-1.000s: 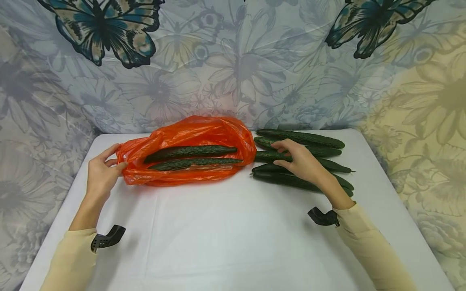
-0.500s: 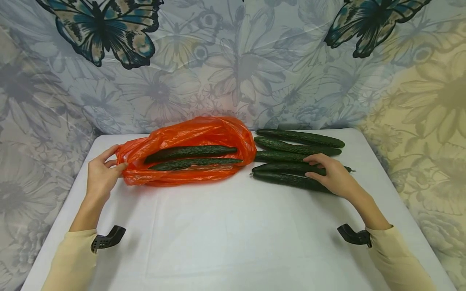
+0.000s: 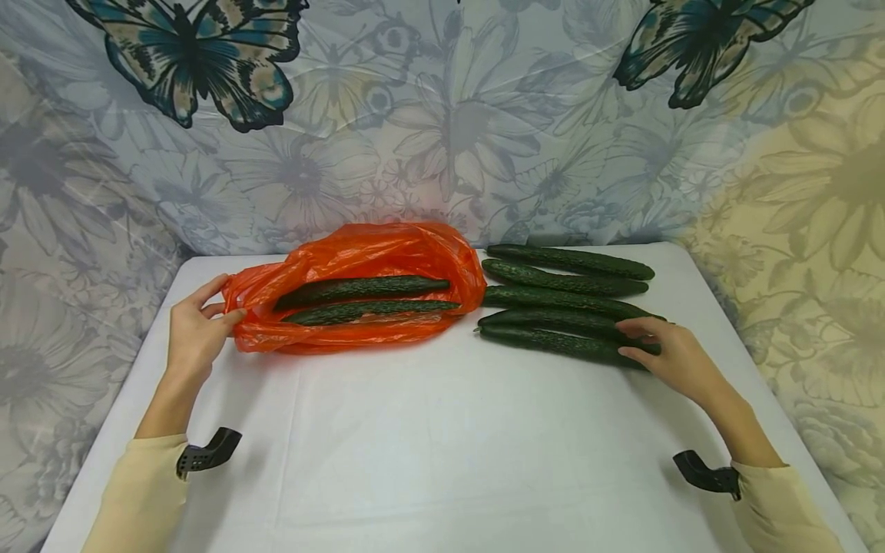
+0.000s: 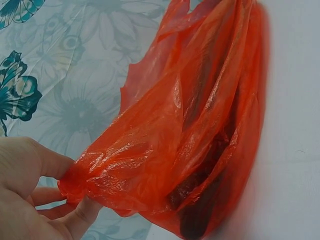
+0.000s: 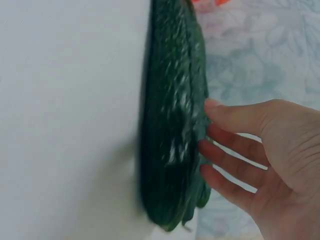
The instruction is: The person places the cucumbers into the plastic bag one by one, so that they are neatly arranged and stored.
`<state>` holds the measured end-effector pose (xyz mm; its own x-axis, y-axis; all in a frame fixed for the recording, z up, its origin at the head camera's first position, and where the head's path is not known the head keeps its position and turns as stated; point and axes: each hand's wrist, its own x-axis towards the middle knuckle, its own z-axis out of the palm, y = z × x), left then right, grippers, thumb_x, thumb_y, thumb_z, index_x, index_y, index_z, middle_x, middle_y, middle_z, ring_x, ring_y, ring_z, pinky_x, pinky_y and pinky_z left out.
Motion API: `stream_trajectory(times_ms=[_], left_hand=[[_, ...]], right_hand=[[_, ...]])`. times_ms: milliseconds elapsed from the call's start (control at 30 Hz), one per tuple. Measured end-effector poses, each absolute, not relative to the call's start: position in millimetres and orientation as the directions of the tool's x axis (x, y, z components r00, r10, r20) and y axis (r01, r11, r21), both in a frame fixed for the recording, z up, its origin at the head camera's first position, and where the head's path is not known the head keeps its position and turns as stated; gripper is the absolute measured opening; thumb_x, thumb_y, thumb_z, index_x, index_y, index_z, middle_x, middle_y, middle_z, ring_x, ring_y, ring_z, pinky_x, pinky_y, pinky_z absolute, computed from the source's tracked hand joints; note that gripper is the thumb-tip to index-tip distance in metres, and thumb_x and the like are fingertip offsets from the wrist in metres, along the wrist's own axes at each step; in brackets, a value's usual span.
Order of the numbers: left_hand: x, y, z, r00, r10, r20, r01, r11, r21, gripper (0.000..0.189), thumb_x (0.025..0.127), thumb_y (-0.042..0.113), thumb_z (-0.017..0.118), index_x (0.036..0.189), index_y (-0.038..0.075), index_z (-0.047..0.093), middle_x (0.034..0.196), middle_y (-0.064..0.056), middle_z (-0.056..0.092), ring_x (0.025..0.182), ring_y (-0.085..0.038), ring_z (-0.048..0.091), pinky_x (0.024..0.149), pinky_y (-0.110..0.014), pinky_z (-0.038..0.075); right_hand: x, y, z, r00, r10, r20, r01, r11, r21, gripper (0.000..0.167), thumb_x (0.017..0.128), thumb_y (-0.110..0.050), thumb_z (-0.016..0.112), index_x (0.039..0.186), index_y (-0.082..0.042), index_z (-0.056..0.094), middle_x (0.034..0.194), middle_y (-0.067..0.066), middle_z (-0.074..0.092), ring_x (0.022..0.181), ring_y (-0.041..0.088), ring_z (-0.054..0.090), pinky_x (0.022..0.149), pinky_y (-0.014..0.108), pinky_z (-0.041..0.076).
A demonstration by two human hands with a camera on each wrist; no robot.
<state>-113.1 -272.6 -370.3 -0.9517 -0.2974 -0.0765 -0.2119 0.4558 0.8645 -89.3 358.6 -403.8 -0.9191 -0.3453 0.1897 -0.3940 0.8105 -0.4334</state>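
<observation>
My left hand [image 3: 193, 330] pinches the gathered left end of an orange-red plastic bag [image 3: 401, 242] between thumb and fingers; the left wrist view shows the thin film bunched in that pinch. The bag lies on its side with its mouth spread toward me, and two long dark green cucumbers [image 3: 362, 289] rest inside it. Right of the bag, several more cucumbers [image 3: 563, 278] lie side by side. Over the right ends of the two nearest ones hovers my right hand [image 3: 681, 361]. Its fingers are loosely bent and apart, fingertips close to a bumpy cucumber [image 5: 170, 100], with nothing gripped.
A white cloth [image 3: 415, 445] covers the table. Behind it hangs a flowered fabric backdrop [image 3: 456, 130] with large butterflies, close against the table's far edge. Black camera mounts [image 3: 207, 453] stick out from both wrists.
My right hand has slid from the middle of the loose cucumbers to the right and toward me, ending at their right ends. The left hand and bag have stayed nearly still.
</observation>
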Motion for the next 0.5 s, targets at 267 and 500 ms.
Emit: stream_trajectory(times_ms=[267, 500], left_hand=[[-113, -273, -371, -0.951, -0.299, -0.081, -0.216, 0.454, 0.864, 0.063, 0.094, 0.0, 0.058, 0.152, 0.007, 0.035, 0.136, -0.027, 0.05, 0.08, 0.009, 0.053, 0.061, -0.011, 0.051], [-113, -273, -371, -0.949, -0.303, -0.085, -0.224, 0.462, 0.858, 0.063, 0.094, 0.001, 0.059, 0.152, 0.008, 0.036, 0.137, -0.026, 0.05, 0.086, 0.004, 0.054, 0.063, -0.011, 0.051]], right_hand=[[-80, 380, -416, -0.923, -0.306, 0.233, -0.379, 0.833, -0.404, 0.044, 0.071, 0.003, 0.083, 0.112, 0.002, 0.067, 0.106, 0.018, 0.069, 0.085, 0.034, 0.065, 0.073, 0.028, 0.054], [-73, 392, -423, -0.939, -0.276, 0.205, -0.337, 0.858, -0.388, 0.046, 0.068, -0.002, 0.086, 0.111, -0.001, 0.069, 0.103, 0.017, 0.07, 0.084, 0.035, 0.064, 0.071, 0.017, 0.051]])
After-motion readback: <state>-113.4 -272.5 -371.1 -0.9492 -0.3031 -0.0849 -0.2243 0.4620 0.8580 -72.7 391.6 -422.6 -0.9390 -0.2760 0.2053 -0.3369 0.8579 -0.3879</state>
